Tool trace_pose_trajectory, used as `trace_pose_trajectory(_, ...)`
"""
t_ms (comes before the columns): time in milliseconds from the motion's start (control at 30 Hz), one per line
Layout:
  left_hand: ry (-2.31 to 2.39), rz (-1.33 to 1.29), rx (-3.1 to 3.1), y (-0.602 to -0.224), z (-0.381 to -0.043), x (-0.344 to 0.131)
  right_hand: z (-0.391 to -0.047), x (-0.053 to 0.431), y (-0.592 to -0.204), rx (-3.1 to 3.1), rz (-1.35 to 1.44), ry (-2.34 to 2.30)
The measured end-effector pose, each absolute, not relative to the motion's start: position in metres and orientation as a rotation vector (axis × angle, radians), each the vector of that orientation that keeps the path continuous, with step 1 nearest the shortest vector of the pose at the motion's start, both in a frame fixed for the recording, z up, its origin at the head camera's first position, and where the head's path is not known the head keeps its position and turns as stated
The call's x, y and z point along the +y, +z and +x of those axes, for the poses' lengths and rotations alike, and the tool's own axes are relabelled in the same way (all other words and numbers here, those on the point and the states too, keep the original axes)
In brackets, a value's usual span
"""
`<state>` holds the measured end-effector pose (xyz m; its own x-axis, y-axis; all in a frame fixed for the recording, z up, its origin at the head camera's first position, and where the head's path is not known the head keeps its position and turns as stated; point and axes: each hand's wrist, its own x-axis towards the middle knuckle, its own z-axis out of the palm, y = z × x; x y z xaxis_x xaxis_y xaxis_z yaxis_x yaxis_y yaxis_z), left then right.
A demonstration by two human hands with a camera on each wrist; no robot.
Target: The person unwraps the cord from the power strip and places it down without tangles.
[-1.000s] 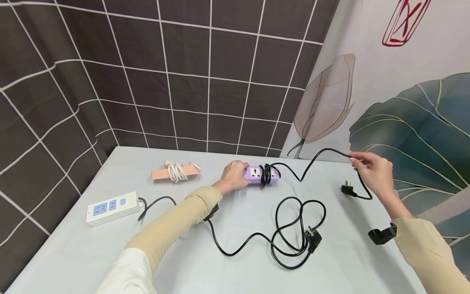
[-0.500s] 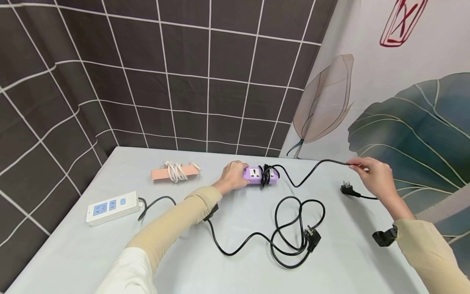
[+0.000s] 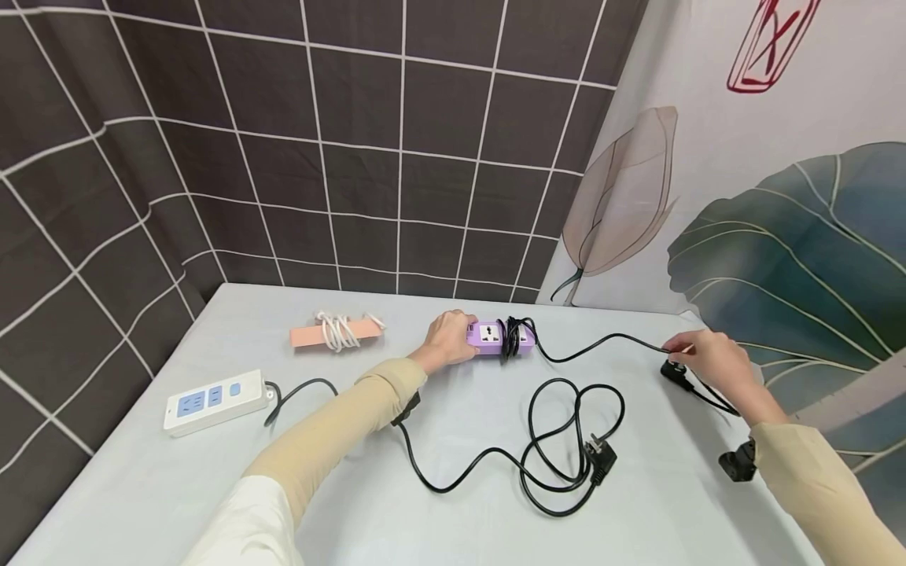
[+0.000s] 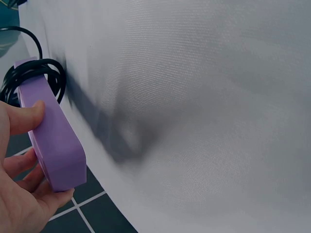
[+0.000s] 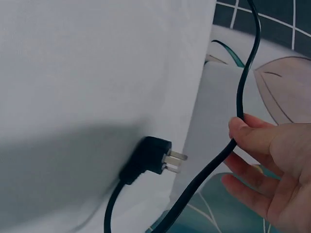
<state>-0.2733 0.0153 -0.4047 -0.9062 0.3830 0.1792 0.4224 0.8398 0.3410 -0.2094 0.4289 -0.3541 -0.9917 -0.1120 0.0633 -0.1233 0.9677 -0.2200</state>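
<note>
My left hand grips the left end of a purple power strip near the table's back edge. In the left wrist view the thumb lies along one side of the purple strip and the fingers curl round the other. Several turns of black cord wrap its right part. At the right, my right hand pinches the loose run of that cord between thumb and finger. The cord's three-pin plug sits close below that hand, over the table.
A white power strip with blue sockets lies at the left. Its black cord runs under the left arm to loose loops and a plug at centre right. A pink power strip wrapped in white cord lies at the back left.
My right hand has come down toward the table, lowering the pinched cord so it hangs in a shallower curve. The left hand keeps its hold on the purple strip in the same place.
</note>
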Motion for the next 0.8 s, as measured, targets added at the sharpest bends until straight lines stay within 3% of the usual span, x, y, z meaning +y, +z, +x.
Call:
trace_pose_trajectory(433,-0.575,-0.627,-2.934,-0.406,-0.274,0.015,-0.219,0.403,-0.385,-3.162,0.303,0.267)
trace_pose_trajectory(800,-0.474,-0.686,-2.937,-0.400,-0.275,0.014,-0.225,0.392,-0.381,-3.314,0.397,0.309)
